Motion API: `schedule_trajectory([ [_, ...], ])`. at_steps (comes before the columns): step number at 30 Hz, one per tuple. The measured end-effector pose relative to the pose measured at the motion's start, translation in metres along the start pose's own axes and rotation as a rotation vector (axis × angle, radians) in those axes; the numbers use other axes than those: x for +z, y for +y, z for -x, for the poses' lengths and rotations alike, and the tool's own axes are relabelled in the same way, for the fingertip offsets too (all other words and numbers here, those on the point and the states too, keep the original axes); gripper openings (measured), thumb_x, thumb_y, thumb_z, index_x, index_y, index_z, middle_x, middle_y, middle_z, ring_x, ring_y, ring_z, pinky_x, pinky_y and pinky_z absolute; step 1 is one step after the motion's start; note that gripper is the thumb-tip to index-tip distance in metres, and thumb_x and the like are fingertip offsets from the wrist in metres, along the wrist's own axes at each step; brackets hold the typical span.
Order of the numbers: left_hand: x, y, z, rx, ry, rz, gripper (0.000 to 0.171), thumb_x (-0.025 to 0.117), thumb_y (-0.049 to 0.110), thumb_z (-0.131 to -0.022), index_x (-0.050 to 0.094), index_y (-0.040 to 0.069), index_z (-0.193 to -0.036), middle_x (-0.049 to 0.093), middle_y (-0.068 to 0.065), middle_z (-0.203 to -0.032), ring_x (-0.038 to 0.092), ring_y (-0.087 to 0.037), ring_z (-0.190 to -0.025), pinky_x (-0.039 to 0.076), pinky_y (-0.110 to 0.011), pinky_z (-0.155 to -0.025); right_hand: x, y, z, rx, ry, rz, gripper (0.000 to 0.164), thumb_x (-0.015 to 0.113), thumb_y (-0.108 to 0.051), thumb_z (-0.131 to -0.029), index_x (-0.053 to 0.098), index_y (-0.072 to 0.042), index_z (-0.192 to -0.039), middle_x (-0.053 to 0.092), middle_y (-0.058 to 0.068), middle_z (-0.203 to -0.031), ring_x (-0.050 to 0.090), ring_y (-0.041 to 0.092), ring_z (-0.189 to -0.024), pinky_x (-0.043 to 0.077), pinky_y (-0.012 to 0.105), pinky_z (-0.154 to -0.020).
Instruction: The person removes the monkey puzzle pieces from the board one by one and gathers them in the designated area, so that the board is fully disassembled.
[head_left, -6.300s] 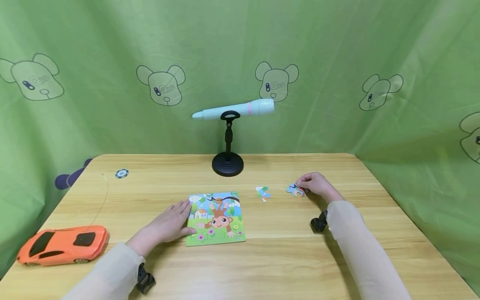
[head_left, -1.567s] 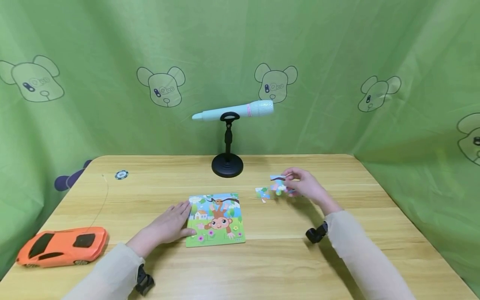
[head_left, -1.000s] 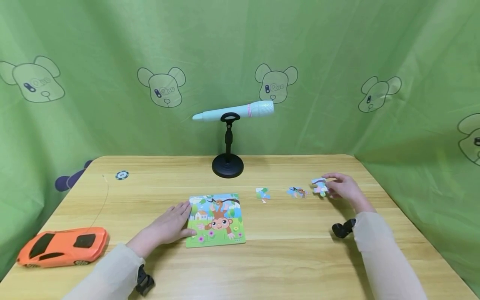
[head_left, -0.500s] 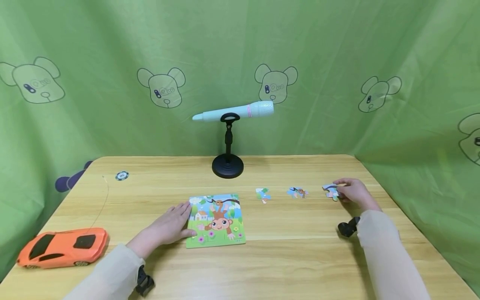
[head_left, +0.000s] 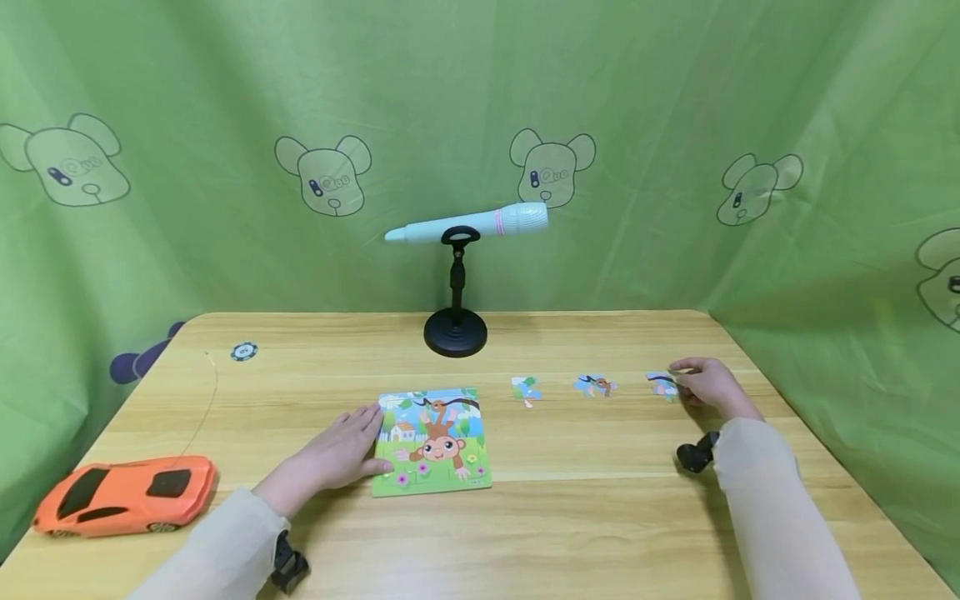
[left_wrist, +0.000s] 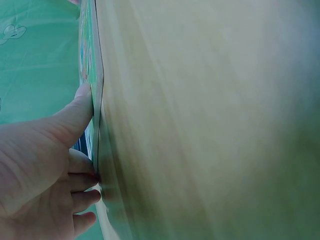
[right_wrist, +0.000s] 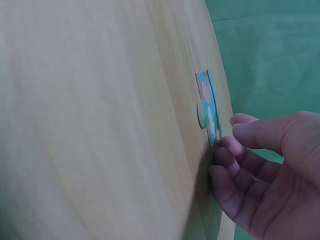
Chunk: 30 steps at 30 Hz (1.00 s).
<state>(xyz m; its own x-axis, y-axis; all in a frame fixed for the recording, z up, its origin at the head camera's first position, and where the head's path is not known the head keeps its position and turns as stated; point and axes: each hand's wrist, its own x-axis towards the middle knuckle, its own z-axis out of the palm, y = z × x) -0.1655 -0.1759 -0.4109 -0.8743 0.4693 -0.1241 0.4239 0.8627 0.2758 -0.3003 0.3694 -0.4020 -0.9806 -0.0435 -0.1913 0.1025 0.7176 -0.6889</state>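
A square jigsaw puzzle (head_left: 438,442) with a monkey hanging from a branch lies on the table. My left hand (head_left: 341,446) rests at its left edge, fingers straight and thumb over the lower left border. In the left wrist view the thumb (left_wrist: 75,112) lies on the puzzle's face, the other fingers beside its edge. To the right, a jigsaw piece (head_left: 662,386) with a dark branch on blue lies flat. My right hand (head_left: 711,385) is at this piece's right end, fingers loosely bent. In the right wrist view, the thumb is apart from the piece (right_wrist: 207,102).
Two further jigsaw pieces lie in a row: a green-and-blue corner piece (head_left: 527,388) and a piece with a brown tail (head_left: 596,385). Behind stands a toy microphone (head_left: 465,222) on a black stand (head_left: 455,332). On the left are an orange toy car (head_left: 127,496) and a round chip (head_left: 243,351).
My right hand set down the tail piece, lifted the branch piece, carried it right and lowered it. From tilted, it now lies flat, released. My left hand has stayed on the puzzle.
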Motion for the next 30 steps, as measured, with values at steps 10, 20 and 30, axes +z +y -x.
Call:
schedule_trajectory([
  [10,0.0,0.0,0.001,-0.001,0.004,0.003,0.078,0.056,0.042,-0.089,0.029,-0.014,-0.136,0.021,-0.028,-0.144,0.02,-0.042,-0.132,0.017,-0.051,-0.107,0.001,-0.013,0.002,-0.062,0.039,0.03,0.038,0.043,-0.006,-0.093,0.042,0.012,-0.126,0.054,0.016,-0.081,0.05,0.017,-0.06,0.047,0.029,-0.053],
  [20,0.0,-0.001,0.001,0.0,0.006,0.0,0.079,0.056,0.043,-0.088,0.029,-0.014,-0.136,0.02,-0.028,-0.144,0.02,-0.042,-0.132,0.017,-0.051,-0.107,0.04,-0.088,0.019,-0.323,0.011,0.053,0.034,0.049,-0.011,-0.095,0.05,0.005,-0.125,0.054,0.024,-0.108,0.056,0.037,-0.089,0.053,0.046,-0.071],
  [30,0.0,0.0,0.001,-0.001,0.006,0.0,0.079,0.056,0.043,-0.088,0.029,-0.014,-0.136,0.021,-0.028,-0.144,0.02,-0.041,-0.132,0.018,-0.051,-0.107,0.109,-0.161,0.032,-0.519,-0.124,0.048,0.026,0.058,-0.01,-0.09,0.061,-0.002,-0.114,0.06,0.007,-0.094,0.057,0.024,-0.08,0.051,0.032,-0.064],
])
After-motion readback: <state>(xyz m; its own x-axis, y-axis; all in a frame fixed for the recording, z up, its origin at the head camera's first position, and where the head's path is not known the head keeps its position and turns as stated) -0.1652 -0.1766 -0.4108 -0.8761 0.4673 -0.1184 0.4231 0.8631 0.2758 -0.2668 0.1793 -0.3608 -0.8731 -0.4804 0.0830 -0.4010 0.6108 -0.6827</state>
